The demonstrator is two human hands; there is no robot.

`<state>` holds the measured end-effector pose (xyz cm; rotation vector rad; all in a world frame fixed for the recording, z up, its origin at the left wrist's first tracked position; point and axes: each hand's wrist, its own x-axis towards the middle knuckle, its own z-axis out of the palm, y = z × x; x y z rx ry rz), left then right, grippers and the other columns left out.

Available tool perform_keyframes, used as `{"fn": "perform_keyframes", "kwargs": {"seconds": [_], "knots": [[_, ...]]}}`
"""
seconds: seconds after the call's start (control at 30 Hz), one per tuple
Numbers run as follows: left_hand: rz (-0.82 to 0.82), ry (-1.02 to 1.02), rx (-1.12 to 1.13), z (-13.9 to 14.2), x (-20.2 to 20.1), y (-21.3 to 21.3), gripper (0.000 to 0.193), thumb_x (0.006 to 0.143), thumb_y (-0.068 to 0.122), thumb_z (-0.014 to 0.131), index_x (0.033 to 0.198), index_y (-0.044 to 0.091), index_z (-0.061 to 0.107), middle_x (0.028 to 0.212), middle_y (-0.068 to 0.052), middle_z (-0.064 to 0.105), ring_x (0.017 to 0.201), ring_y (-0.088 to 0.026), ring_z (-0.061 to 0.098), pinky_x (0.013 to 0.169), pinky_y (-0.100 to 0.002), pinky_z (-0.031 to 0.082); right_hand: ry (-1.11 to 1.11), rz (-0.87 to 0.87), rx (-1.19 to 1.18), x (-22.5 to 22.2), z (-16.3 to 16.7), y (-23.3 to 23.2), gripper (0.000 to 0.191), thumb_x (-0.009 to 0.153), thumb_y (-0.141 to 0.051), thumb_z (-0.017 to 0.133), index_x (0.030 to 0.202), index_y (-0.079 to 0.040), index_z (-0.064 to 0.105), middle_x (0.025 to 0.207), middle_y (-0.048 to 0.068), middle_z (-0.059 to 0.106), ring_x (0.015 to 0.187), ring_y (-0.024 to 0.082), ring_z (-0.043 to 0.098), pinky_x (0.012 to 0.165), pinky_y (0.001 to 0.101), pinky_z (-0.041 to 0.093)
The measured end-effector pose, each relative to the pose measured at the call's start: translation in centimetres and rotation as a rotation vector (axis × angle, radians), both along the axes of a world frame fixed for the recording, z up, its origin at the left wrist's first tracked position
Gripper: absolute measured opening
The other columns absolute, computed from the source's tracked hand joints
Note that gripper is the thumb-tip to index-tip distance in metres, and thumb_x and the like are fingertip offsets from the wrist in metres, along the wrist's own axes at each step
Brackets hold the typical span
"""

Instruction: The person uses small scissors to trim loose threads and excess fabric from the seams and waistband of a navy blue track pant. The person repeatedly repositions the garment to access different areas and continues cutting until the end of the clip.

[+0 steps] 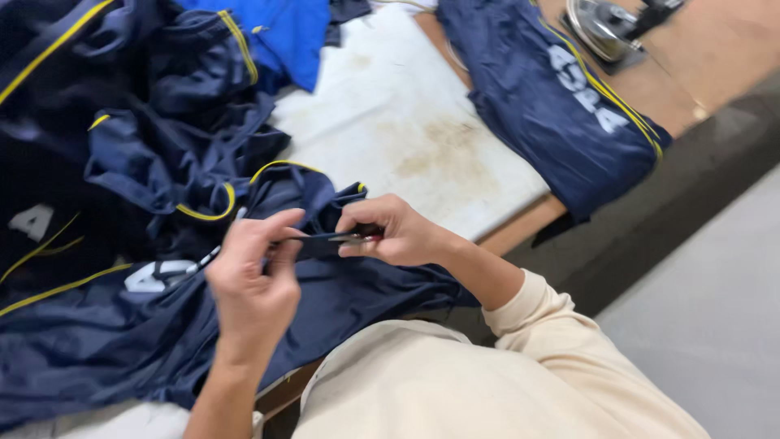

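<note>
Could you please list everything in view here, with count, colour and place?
Garment pile: several, navy with yellow piping and white lettering, left and centre, draped toward the person.
Folded garment: one, navy with yellow piping and white lettering, upper right on the table.
Blue cloth: one, bright blue, top centre.
Pad: one, white and stained, centre of the table.
Table: one, brown wood, upper right.
Iron: one, silver and black, top right; partly cut off.
Snips: one, small and dark, between both hands.
Floor: grey, right.
Left hand: pinching navy fabric at the snips.
Right hand: holding the snips.
</note>
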<state>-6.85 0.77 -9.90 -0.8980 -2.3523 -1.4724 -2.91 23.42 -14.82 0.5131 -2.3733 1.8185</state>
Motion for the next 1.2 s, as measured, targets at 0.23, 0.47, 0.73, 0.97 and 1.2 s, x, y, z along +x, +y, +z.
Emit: {"fn": "perform_keyframes", "kwargs": {"seconds": [0.23,0.47,0.73,0.97,1.2], "knots": [[-0.018,0.404,-0.014,-1.2,-3.1,-3.2,0.033,0.086,-0.02,0.068,0.104,0.006,0.077,0.092,-0.009,0.067,0.099,-0.026,0.066,0.088,-0.034,0.055,0.528,-0.408,0.278,-1.2,-2.5,3.4,0.042,0.076,0.029,0.057,0.102,-0.001,0.072,0.107,0.01,0.065,0.086,0.016,0.072,0.07,0.0264,0.059],[-0.154,0.122,-0.2,-12.3,1.2,-7.8,0.02,0.077,-0.014,0.071,0.09,0.0,0.075,0.091,-0.011,0.066,0.1,-0.032,0.061,0.085,-0.038,0.054,0.247,-0.232,0.555,2.9,-10.6,0.7,0.042,0.071,0.019,0.069,0.102,-0.007,0.079,0.117,0.013,0.067,0.075,0.016,0.065,0.063,0.0262,0.049],[0.083,-0.085,-0.025,-18.1,4.7,-9.4,0.015,0.081,-0.005,0.077,0.089,-0.001,0.064,0.109,-0.015,0.054,0.101,-0.027,0.06,0.081,-0.033,0.058,0.019,-0.274,0.231,4.8,-12.7,-2.1,0.02,0.09,0.012,0.078,0.104,-0.002,0.074,0.099,0.006,0.063,0.068,0.014,0.051,0.055,0.0266,0.036],[0.247,-0.75,0.16,-21.6,4.8,-7.0,0.019,0.085,-0.008,0.068,0.099,0.001,0.058,0.106,-0.006,0.056,0.072,-0.009,0.059,0.061,-0.023,0.05,0.256,-0.203,0.591,0.5,-15.8,-7.2,0.032,0.081,0.014,0.073,0.104,-0.007,0.067,0.103,0.003,0.063,0.078,0.018,0.062,0.068,0.0303,0.05],[-0.117,-0.795,0.591,-19.1,3.8,-6.7,0.039,0.1,-0.016,0.061,0.134,0.0,0.069,0.132,-0.007,0.064,0.098,-0.006,0.06,0.089,-0.021,0.052,0.047,-0.232,0.01,1.0,-12.0,-5.1,0.024,0.103,0.017,0.067,0.117,-0.002,0.062,0.1,0.004,0.062,0.07,0.007,0.049,0.056,0.0196,0.037]]}}
